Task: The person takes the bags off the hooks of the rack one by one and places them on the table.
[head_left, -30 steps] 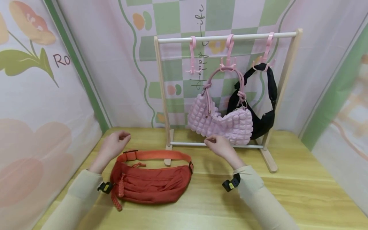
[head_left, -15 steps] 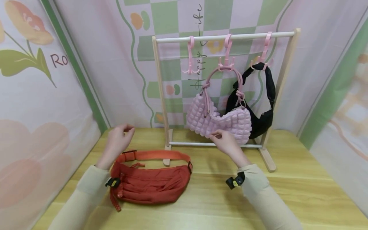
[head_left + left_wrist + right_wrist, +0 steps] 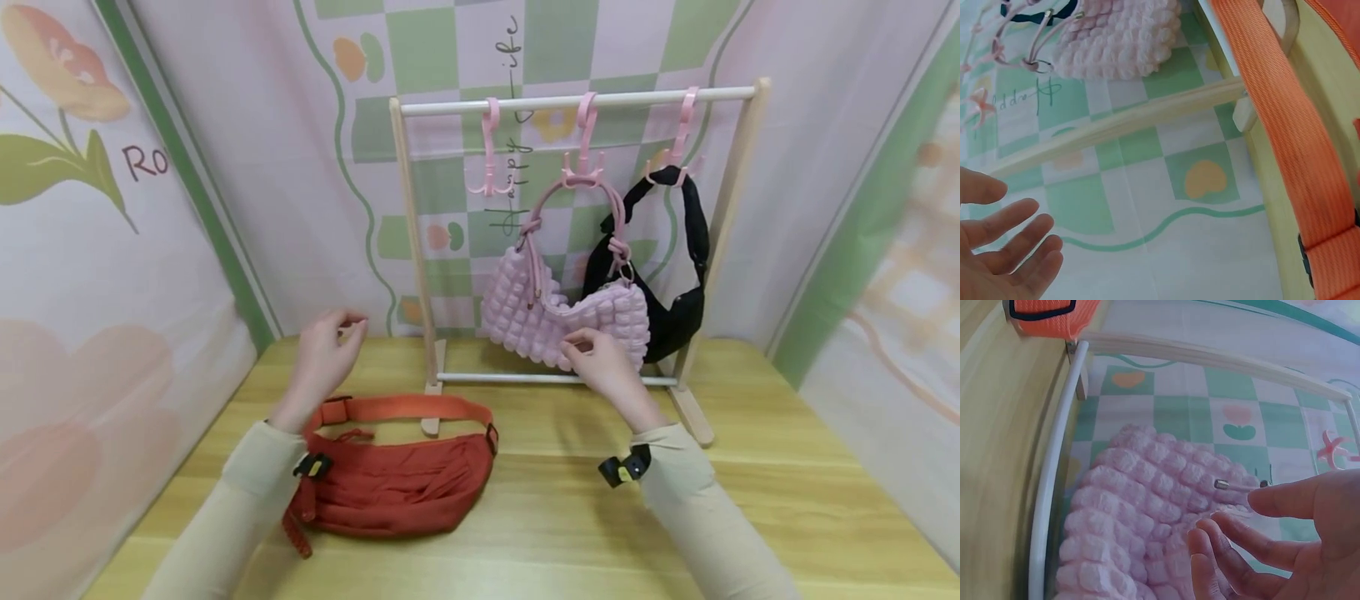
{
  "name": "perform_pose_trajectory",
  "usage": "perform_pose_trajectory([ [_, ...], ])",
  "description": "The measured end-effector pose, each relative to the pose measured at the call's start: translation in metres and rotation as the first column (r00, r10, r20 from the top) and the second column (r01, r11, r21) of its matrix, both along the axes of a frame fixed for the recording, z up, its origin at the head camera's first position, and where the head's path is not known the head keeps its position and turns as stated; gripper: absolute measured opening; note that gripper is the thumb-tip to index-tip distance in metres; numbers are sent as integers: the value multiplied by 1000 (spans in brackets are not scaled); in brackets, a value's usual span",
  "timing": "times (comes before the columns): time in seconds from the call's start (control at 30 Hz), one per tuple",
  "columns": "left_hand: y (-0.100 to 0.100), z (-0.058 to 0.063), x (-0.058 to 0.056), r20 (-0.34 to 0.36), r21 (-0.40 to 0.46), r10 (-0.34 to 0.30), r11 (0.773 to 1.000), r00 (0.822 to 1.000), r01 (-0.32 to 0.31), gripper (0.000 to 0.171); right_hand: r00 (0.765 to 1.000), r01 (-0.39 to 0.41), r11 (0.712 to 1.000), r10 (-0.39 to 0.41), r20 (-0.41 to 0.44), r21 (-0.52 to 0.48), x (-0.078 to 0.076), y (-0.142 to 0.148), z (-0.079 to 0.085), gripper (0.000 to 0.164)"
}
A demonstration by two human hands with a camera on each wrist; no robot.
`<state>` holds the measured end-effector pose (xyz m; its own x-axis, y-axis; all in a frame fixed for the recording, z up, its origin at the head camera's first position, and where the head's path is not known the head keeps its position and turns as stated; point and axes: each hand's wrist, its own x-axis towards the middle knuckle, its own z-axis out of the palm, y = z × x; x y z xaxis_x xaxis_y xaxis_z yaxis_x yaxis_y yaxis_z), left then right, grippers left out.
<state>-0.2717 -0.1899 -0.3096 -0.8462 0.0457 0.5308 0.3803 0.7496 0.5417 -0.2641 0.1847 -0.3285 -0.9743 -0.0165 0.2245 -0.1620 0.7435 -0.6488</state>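
My left hand (image 3: 330, 354) hovers above the left end of a red waist bag (image 3: 401, 483), its fingers loosely bent and holding nothing. In the left wrist view the thumb and fingers (image 3: 1019, 240) stand apart, with the bag's orange strap (image 3: 1297, 125) off to the right. My right hand (image 3: 603, 367) is in the air in front of a quilted pink handbag (image 3: 517, 304); its fingers are relaxed around nothing. That handbag hangs by its handle from the middle pink hook (image 3: 585, 171). Behind it a black shoulder bag (image 3: 678, 321) hangs from the right hook (image 3: 682, 137).
A rack with wooden side posts (image 3: 412, 233) and a white top rail (image 3: 540, 103) stands at the back of the wooden table (image 3: 540, 517). The left pink hook (image 3: 491, 154) carries no bag. Printed curtains (image 3: 202, 125) enclose the table at the back and sides.
Both hands have moved forward and to the right; the right one now overlaps the pink handbag in the head view. The bags stay where they were, while the head view has shifted slightly.
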Motion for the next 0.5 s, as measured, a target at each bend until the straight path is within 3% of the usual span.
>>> perform_pose_trajectory([
  [0.23,12,6,-5,-62,5,-37,999,997,38,27,997,13,1000,-11,-72,23,2,10,7,30],
  [0.5,25,13,-11,-107,11,-65,998,992,67,28,995,66,997,-62,-84,44,4,20,17,32],
])
